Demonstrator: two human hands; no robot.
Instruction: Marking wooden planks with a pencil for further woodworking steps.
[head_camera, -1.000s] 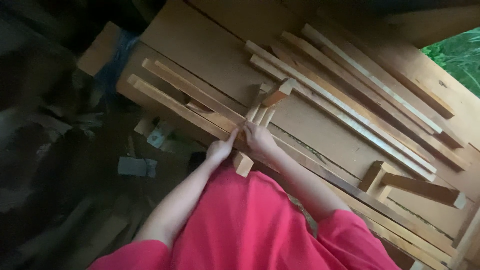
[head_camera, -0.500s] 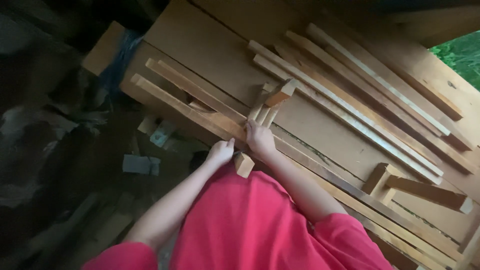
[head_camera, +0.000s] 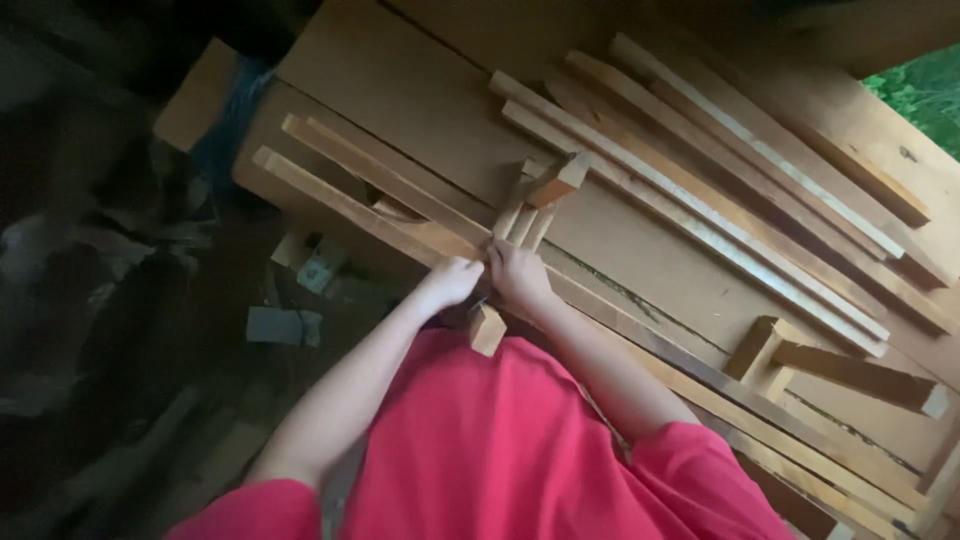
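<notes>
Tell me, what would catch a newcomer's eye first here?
Two bare hands, the left hand and right hand, meet at the middle over short wooden sticks on a workbench. Long wooden strips fan across the board to the right. A bright red shirt fills the bottom.

Your short-sleeved cotton top (head_camera: 480, 450) is a plain, strong pinkish red with no pattern. The broad wooden worktop (head_camera: 400, 90) reads warm tan-brown, crossed by a few darker seam lines. On it, the long thin wooden battens (head_camera: 700, 215) are honey-coloured, and some show paler, almost cream faces with a fine straight grain. The short square-ended wooden block (head_camera: 487, 330) under your hands is light orange-tan. The small flat scrap on the dim floor (head_camera: 284, 326) looks pale grey, though the shadow makes that uncertain. The leafy patch at the upper right corner (head_camera: 925, 90) is bright green.
</notes>
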